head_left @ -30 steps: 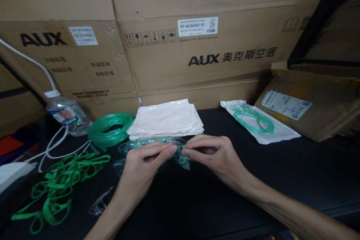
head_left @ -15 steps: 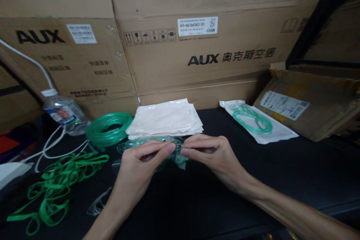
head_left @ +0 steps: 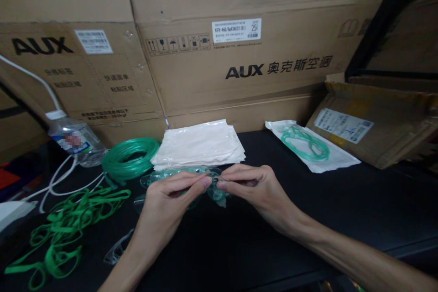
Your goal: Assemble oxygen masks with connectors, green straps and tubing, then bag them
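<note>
Head view: both hands' grip pinches a clear green mask [head_left: 212, 187]; plastic bags [head_left: 200, 143] just behind, tubing coil [head_left: 130, 157] left.

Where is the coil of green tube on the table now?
In the head view the coil of green tube lies on the left of the black table, between the water bottle and the stack of white bags.

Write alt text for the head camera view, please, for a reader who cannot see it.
Two bare hands, left hand and right hand, pinch a clear green plastic mask between their fingertips above a black table. Behind it lie a stack of white pouches, a coil of green tubing and green straps. Cardboard boxes stand behind.
</note>
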